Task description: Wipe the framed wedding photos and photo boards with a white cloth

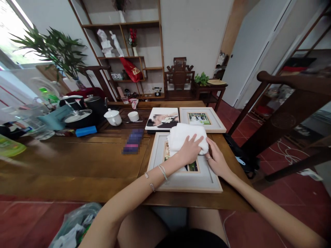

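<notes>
In the head view a folded white towel (178, 134) lies on the upper part of a light wooden picture frame (186, 186) with a pale mat. My left hand (191, 150) presses on the towel from above, its fingers spread. My right hand (218, 160) rests at the frame's right side, fingers stretched out and touching or close to the towel's right edge. The towel and my left hand hide much of the photo (193, 166). Behind lie a second framed photo (219, 127) and a photo panel (162, 119) with a white border.
The wooden table (77, 168) holds a lidded white cup (113, 117), a small white bowl (133, 116), a blurred dark item (133, 142), a blue block (86, 131) and a black pan (77, 119). A wooden chair (292, 113) stands right; a bag-lined bin (77, 220) sits below left.
</notes>
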Tool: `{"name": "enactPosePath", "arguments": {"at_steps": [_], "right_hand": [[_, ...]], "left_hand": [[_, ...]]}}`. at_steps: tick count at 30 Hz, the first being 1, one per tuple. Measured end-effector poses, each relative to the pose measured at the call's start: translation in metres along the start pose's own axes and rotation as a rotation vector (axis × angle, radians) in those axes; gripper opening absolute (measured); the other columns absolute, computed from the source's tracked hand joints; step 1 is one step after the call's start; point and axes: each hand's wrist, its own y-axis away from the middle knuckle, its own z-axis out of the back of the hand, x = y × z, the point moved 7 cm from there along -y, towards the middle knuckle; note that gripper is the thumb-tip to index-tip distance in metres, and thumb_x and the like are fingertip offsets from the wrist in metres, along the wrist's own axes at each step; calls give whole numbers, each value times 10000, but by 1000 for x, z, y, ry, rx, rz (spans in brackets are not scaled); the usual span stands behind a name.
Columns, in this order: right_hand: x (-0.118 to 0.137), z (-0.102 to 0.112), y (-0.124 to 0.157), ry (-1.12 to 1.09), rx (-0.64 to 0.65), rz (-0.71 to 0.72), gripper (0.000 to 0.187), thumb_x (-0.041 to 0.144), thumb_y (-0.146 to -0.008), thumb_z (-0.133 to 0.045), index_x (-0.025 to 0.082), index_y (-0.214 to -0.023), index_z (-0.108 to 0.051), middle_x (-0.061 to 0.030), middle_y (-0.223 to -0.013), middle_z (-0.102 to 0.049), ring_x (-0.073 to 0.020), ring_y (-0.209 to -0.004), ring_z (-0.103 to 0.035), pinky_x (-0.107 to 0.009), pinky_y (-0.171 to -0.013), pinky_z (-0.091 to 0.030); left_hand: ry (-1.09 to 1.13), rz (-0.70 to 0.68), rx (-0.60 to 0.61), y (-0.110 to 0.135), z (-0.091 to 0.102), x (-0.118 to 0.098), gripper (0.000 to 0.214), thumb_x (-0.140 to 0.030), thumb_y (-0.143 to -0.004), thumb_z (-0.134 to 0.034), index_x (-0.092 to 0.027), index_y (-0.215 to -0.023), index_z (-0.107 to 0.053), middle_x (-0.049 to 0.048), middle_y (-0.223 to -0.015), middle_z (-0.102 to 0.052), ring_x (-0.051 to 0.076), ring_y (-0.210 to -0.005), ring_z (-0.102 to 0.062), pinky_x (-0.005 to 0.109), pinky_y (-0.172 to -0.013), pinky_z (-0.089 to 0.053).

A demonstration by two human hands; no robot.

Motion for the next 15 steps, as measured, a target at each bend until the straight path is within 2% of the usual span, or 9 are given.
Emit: {"name": "enactPosePath", "arguments": {"at_steps": [3,6,10,13,15], "right_hand": [[1,-2,1,-23,21,22,632,156,-831,-428,231,-1440,-276,-117,-1472,-345,-274,-1365,-325,-546,-1131,-251],[4,-3,2,-39,45,15,593,167,-856,-405,248,-1434,-301,-107,-1484,-334,-262,-1379,-312,-536,-1134,-257],[14,-2,0,-35,90,22,436,209,-891,-424,241,-1322,-486,-90,-1515,-302,-263,-1392,-309,-514,-1125,-292],[23,-3,-2,-52,165,49,341,260,-911,-457,250,-1229,-578,-84,-1433,-450,-260,-1322,-428,-515,-1098,-341],[25,-3,-3,-87,204,46,309,295,-929,-447,258,-1187,-613,-81,-1355,-541,-252,-1264,-498,-511,-1082,-366]], "left_hand": [[30,-2,38,13,7,-10,309,-135,-814,-490,-129,-1054,-685,122,-1500,-338,357,-1338,-345,517,-1005,-380],[98,5,120,38,16,-26,292,-178,-811,-502,-134,-1024,-698,129,-1493,-348,378,-1326,-358,530,-991,-391],[178,-75,137,87,40,-66,299,-255,-848,-477,-142,-1007,-703,131,-1446,-422,363,-1279,-430,490,-971,-422],[156,-85,132,122,58,-87,303,-298,-860,-488,-160,-1023,-702,123,-1423,-458,350,-1230,-493,453,-946,-453],[132,-6,111,135,67,-81,268,-272,-828,-532,-176,-1001,-713,117,-1431,-450,344,-1180,-540,436,-894,-487]]}}
